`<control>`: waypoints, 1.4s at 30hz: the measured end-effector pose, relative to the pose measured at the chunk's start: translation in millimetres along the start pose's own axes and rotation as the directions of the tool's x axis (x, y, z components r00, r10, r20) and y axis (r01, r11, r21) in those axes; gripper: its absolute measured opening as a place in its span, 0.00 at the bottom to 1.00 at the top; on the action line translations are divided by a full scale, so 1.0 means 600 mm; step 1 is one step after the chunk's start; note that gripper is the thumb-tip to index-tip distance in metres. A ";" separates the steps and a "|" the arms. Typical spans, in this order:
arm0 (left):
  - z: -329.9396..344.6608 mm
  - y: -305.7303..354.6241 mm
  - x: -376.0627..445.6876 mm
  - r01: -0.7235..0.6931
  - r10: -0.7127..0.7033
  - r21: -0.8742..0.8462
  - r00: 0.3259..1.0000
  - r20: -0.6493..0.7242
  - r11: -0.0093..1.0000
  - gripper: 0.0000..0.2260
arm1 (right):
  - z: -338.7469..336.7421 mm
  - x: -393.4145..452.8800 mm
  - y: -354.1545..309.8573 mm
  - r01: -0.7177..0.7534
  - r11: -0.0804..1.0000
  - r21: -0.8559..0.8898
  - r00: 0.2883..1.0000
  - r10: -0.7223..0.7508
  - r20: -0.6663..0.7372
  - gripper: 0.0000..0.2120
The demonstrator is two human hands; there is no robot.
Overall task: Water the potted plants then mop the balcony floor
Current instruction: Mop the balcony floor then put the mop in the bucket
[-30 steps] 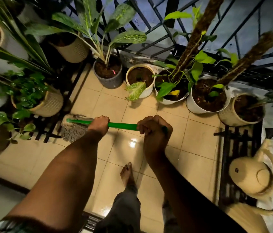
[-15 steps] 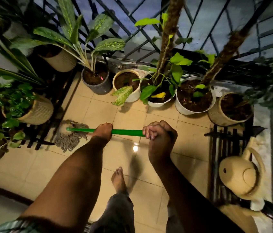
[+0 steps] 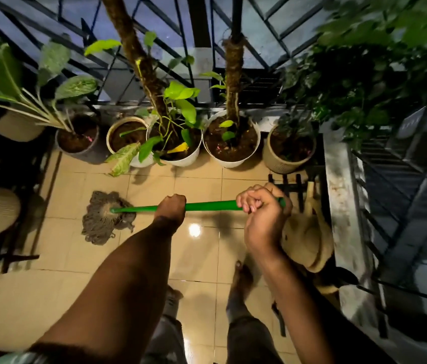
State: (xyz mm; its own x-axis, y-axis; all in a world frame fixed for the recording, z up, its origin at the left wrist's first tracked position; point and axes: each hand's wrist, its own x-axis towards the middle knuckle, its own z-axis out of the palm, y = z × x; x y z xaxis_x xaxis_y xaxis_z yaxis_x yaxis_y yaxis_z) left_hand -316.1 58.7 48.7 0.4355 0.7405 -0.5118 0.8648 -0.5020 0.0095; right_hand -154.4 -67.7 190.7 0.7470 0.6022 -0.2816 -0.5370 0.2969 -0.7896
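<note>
Mopping step now: left hand (image 3: 171,206) & right hand (image 3: 262,206) both grip the green mop handle (image 3: 211,206), mop head (image 3: 104,218) on wet floor (image 3: 194,179); next, prob drag it across w/o bumping the pots (image 3: 230,139).

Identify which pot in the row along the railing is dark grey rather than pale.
The leftmost pot of the row, holding the long-leaved plant, is dark grey; the other four to its right are white or cream.

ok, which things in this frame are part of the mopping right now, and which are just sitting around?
In use:
- mop handle, green, gripped by left hand and right hand
- mop head on the floor tiles

Lying about:
- watering can, beige, on the black rack right of the tiles
- potted plants in a row along the railing
</note>
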 end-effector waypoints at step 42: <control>-0.007 -0.520 0.208 0.172 -0.173 0.025 0.984 0.048 0.985 0.09 | 0.349 0.056 0.406 -0.134 0.981 -0.144 0.974 0.156 0.162 0.18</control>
State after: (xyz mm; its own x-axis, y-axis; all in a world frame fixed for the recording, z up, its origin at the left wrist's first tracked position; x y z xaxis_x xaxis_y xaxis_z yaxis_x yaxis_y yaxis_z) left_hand -530.5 309.7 -14.9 0.2667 0.7940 -0.5463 0.9205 -0.3779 -0.0999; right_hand -342.3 179.8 102.9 0.5805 0.7530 -0.3097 -0.5700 0.1042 -0.8150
